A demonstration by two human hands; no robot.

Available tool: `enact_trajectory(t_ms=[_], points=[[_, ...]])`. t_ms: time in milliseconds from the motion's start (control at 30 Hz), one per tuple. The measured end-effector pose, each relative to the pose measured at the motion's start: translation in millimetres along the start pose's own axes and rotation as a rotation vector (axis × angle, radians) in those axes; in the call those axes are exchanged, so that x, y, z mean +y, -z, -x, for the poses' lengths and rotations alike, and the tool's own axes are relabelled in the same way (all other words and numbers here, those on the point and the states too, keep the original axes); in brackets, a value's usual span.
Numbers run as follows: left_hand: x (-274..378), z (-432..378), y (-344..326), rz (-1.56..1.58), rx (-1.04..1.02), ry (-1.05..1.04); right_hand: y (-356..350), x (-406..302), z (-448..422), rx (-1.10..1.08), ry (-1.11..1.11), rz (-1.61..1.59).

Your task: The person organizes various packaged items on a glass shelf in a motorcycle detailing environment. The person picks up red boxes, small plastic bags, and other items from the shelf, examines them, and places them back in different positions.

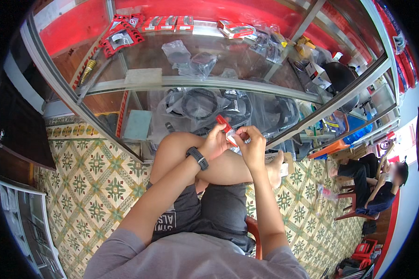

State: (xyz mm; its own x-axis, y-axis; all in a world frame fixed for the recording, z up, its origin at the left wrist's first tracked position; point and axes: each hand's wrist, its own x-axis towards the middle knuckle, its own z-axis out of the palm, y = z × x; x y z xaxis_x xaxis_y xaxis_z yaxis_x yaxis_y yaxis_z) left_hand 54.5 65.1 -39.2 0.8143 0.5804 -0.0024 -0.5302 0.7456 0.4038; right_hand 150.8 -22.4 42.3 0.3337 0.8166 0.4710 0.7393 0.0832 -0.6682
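My left hand, with a dark watch on its wrist, grips a narrow red-and-white packet between thumb and fingers. The packet is tilted, its red end pointing up and to the left. At its lower, whitish end the fingertips of my right hand are pinched. Whether this is a small box or a sleeve cannot be told. Both hands are above my crossed bare legs, just in front of a glass display case.
Bagged black parts fill the case's lower shelf; red-and-white boxes stand on its upper shelf. A cardboard box lies beside my foot on the patterned tile floor. Another person sits on a red chair at the right.
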Motion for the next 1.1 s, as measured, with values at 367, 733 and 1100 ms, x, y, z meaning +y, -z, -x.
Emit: enact_trajectory(t_ms=[367, 733, 1100], points=[[0, -2, 7, 0.064, 0.024, -0.064, -3, -9, 13, -0.007, 0.411, 0.318], [-1, 0, -1, -0.034, 0.033, -0.068, -9, 3, 20, 0.121, 0.347, 0.377], [1, 5, -5, -0.037, -0.021, -0.037, -14, 14, 19, 0.194, 0.431, 0.100]])
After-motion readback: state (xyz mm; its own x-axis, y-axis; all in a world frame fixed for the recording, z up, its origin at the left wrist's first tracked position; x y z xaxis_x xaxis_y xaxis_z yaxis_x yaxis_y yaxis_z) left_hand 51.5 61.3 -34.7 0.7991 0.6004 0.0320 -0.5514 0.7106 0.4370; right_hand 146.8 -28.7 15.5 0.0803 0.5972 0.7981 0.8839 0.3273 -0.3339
